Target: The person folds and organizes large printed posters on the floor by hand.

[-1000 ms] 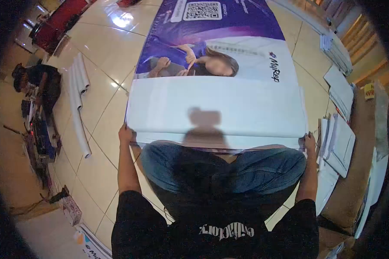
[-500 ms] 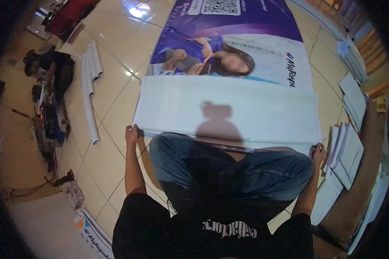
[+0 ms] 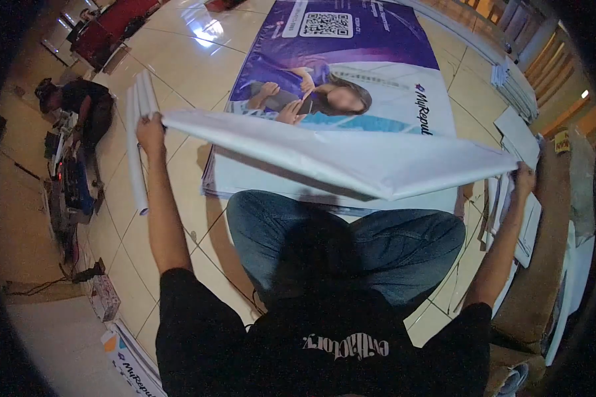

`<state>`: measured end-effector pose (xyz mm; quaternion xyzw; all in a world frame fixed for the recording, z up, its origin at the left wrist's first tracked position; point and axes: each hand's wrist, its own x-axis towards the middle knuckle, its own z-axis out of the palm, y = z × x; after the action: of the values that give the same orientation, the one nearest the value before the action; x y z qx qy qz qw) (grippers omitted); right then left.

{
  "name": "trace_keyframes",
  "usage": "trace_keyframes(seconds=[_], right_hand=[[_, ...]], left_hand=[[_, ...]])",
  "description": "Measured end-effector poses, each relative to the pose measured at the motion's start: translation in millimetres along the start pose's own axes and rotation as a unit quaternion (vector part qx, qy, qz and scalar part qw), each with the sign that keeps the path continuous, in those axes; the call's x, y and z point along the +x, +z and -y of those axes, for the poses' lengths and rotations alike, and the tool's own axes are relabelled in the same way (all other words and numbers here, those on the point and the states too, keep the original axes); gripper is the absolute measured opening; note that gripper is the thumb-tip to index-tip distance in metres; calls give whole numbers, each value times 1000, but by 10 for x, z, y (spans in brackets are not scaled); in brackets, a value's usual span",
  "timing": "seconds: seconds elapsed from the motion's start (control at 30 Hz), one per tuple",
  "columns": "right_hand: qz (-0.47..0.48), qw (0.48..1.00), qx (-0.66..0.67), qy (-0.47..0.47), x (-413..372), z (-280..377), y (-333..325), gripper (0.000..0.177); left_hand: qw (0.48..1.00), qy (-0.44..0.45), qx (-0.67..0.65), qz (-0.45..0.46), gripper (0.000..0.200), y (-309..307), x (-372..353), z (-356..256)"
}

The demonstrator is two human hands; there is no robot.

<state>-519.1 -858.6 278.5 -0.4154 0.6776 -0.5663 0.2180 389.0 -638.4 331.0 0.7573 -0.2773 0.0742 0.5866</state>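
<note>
Tiled floor (image 3: pixel 179 59), banner (image 3: pixel 371 46) partly hidden behind white sheet (image 3: pixel 351 162)

the banner (image 3: pixel 351 79) lies on the floor (image 3: pixel 179 73) ahead; paper rolls (image 3: pixel 136 145) lie to its left, stacked sheets (image 3: pixel 520 139) along its right edge.

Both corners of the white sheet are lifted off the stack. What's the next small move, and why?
Probably raise the right hand level with the left hand before carrying the white sheet anywhere: its right corner hangs lower, and the middle sags close over the stack.
</note>
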Motion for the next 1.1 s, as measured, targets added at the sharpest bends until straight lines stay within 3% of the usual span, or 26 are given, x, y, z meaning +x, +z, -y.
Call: trace_keyframes(seconds=[0.03, 0.07, 0.1, 0.13, 0.2, 0.23, 0.27, 0.3, 0.4, 0.47, 0.5, 0.53, 0.57, 0.6, 0.63, 0.7, 0.77, 0.8, 0.87, 0.93, 1.0, 1.03, 1.07, 1.1], right_hand=[[3, 999, 45, -25, 239, 66, -192, 17], [7, 995, 89, -50, 471, 128, -376, 19], [42, 982, 89, -161, 274, 536, -482, 25], [53, 981, 70, -173, 278, 830, -634, 26], [42, 980, 39, -192, 388, 1328, -953, 29], [32, 978, 30, -205, 405, 1590, -1090, 30], [20, 975, 22, -222, 420, 1846, -1201, 31], [9, 971, 12, -238, 426, 2076, -1266, 32], [-25, 962, -13, -272, 542, 2432, -1215, 35], [-42, 959, -45, -277, 795, 2380, -1008, 38], [-45, 958, -67, -277, 960, 2246, -881, 39], [-49, 955, -93, -277, 1153, 2043, -702, 40], [-59, 952, -120, -276, 1335, 1822, -480, 41], [-69, 947, -139, -282, 1457, 1660, -240, 42], [-91, 945, -141, -280, 1575, 1555, -5, 43], [-150, 952, -107, -244, 1478, 1725, 389, 46], [-196, 957, -80, -198, 1445, 2023, 590, 48], [-213, 959, -78, -168, 1428, 2205, 651, 46], [-240, 962, -89, -97, 1346, 2387, 764, 44], [-277, 955, 49, -97, 1421, 2525, 859, 36], [-211, 963, 129, -108, 2226, 2135, 777, 30], [-205, 967, 116, -101, 2246, 1985, 758, 30], [-118, 951, 261, -115, 2183, 1913, 713, 31], [-31, 907, 403, -121, 2132, 1844, 651, 34]], left_hand=[[999, -24, -36, -11, 38, -107, 126, -282], [1000, 27, -11, -11, 29, -289, 266, -520], [1000, 14, 3, 13, 22, -497, 391, -825], [993, 116, -16, -26, 23, -630, 901, -561], [992, 111, 48, 30, 27, -1027, 793, -1451], [995, 93, -17, -12, 24, -1150, 1169, -1440], [973, 7, -227, 30, 24, -1205, 1035, -1851], [983, -35, -180, 29, 24, -1354, 1405, -1943], [957, 64, -281, 41, 22, -1210, 1431, -2512], [980, 5, -145, 138, 26, -1025, 1665, -2546], [975, 13, -186, 118, 31, -762, 1772, -2348], [964, 54, -179, 189, 33, -526, 2816, -1530], [994, 29, -25, 99, 34, -204, 2566, -1504], [941, 232, 239, 55, 40, -10, 2627, -1163], [935, 231, 270, 12, 38, 185, 2446, -1089], [977, 114, 172, -59, 37, 455, 1932, -1433], [986, 56, 111, -107, 37, 550, 1785, -1799], [987, 59, 105, -108, 37, 574, 1890, -1935], [975, 85, 23, -202, 37, 777, 2117, -2084], [970, 83, -87, -213, 38, 772, 2302, -2201], [951, 45, -234, -198, 36, 663, 2181, -2354], [934, 57, -318, -154, 34, 626, 2177, -2219], [908, 65, -399, -109, 32, 552, 2197, -2019], [896, 62, -422, -122, 29, 515, 1974, -1896]])
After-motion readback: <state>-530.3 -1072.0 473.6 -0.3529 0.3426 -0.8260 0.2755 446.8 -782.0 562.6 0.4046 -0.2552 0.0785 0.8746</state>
